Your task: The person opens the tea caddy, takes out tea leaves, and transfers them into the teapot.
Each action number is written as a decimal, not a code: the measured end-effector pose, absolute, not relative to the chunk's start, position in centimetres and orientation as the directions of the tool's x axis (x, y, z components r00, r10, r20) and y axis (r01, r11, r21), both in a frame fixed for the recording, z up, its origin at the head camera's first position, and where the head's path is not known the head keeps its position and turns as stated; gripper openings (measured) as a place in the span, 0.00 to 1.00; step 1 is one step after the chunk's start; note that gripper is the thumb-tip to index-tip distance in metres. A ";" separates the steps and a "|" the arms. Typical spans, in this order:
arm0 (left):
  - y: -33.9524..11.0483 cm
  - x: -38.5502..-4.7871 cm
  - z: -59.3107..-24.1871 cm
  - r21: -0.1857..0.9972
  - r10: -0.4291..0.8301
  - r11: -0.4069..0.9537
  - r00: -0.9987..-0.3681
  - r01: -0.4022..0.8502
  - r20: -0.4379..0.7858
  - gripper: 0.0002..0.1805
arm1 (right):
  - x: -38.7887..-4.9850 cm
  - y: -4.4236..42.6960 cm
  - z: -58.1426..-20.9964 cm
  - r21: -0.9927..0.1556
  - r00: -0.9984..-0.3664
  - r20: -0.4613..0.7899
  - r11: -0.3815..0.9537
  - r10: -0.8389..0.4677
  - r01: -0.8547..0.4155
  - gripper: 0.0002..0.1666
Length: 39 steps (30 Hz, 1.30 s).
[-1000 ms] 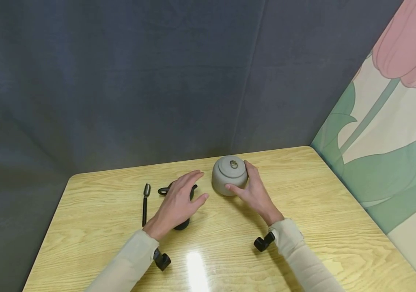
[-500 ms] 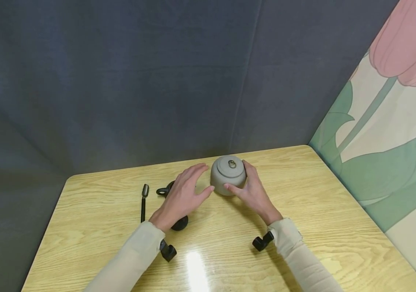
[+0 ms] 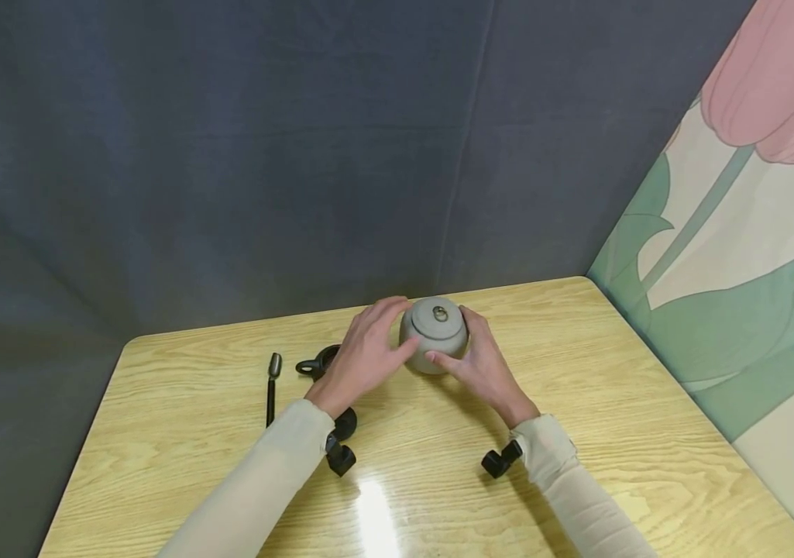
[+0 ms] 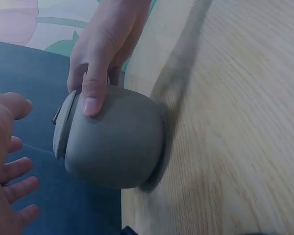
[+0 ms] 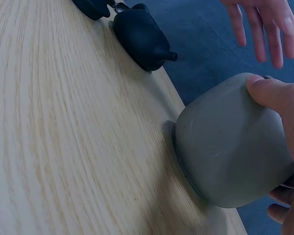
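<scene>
A squat grey lidded jar (image 3: 431, 353) stands on the wooden table near its far edge. Its lid (image 3: 427, 319) is on and carries a small metal ring (image 3: 441, 313). My right hand (image 3: 487, 373) grips the jar from the right, thumb on the near side and fingers behind, partly hidden. Beside the jar's left, my left hand (image 3: 363, 356) is raised near lid height with fingers spread. Both wrist views show a gap between the left hand (image 4: 10, 166) and the jar (image 4: 115, 139).
Under the left forearm and hand, a black teapot (image 5: 139, 38) is partly covered in the head view. A small round black piece (image 3: 345, 425) sits nearer me. Farther left lies a dark scoop (image 3: 272, 387) with a long handle. A dark curtain (image 3: 285, 155) hangs behind the table.
My left hand has moved right and slightly away from me, from above the teapot to beside the jar. The right hand keeps its grip, and the jar stays in place.
</scene>
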<state>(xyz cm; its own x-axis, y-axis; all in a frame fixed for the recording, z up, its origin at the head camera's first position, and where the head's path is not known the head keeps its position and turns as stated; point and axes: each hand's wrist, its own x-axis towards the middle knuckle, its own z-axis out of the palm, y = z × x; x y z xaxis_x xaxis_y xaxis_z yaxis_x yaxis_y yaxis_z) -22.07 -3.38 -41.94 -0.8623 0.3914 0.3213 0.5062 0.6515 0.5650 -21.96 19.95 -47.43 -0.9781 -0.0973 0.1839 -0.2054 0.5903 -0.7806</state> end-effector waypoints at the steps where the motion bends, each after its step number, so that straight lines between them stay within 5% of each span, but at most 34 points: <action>1: -3.1 -22.2 -41.9 0.565 0.392 0.652 -0.863 0.505 0.319 0.31 | -21.9 20.0 -47.4 -0.778 -0.978 0.184 0.594 -0.100 -0.207 0.61; 9: -1.4 -23.2 -41.8 0.567 0.417 0.640 -0.854 0.519 0.311 0.28 | -21.8 20.1 -47.0 -0.756 -0.970 0.212 0.610 -0.116 -0.238 0.53; 39: 1.8 -24.7 -42.1 0.522 0.425 0.651 -0.834 0.551 0.352 0.09 | -21.6 21.1 -46.6 -0.760 -0.979 0.176 0.618 -0.105 -0.203 0.54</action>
<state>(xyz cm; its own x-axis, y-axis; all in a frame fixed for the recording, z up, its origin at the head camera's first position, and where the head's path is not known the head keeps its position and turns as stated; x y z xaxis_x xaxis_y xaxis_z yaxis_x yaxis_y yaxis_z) -24.70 1.82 -42.11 -0.8342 0.4247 0.3517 0.5514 0.6508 0.5220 -21.55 21.10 -46.60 -0.9788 -0.1052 0.1757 -0.2028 0.6177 -0.7598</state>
